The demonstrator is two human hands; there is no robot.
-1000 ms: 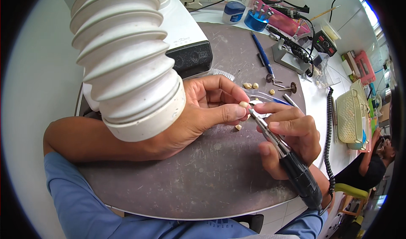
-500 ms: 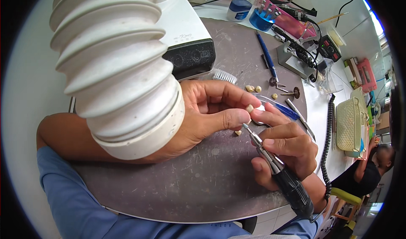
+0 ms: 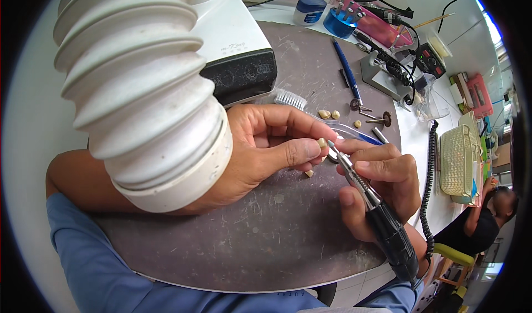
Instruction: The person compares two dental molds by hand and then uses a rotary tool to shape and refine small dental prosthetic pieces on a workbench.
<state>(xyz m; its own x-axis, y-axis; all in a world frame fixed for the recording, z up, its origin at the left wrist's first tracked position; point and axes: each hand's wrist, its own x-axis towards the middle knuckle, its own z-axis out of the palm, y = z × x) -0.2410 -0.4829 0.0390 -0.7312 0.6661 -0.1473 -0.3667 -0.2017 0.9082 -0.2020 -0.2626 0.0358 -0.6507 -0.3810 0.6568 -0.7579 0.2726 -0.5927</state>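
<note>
My left hand (image 3: 260,155) pinches a small cream tooth crown (image 3: 322,143) between thumb and fingertips. My right hand (image 3: 382,182) grips a rotary handpiece (image 3: 379,216) with a silver nose and black body, slanting up to the left. Its small grey-blue tip (image 3: 331,144) is at the crown's right side; I cannot tell whether they touch. Under the hands, a loose crown (image 3: 308,174) lies on the grey-brown mat (image 3: 238,246). More crowns (image 3: 324,114) lie beyond, near a clear-and-blue brush (image 3: 291,99). A round pale thing under my fingers is mostly hidden.
A ribbed white hose (image 3: 138,91) hangs over my left forearm, beside a white box (image 3: 238,24) with a black front. Farther right are a blue pen (image 3: 348,69), wheel-tipped bits (image 3: 386,120), a handpiece stand (image 3: 382,77), a coiled cord (image 3: 429,191), a basket (image 3: 457,160) and a seated person (image 3: 476,224).
The handpiece tip has moved from the crown's near side up to its right side. The crown has shifted slightly left and nearer, and my right hand has changed its angle.
</note>
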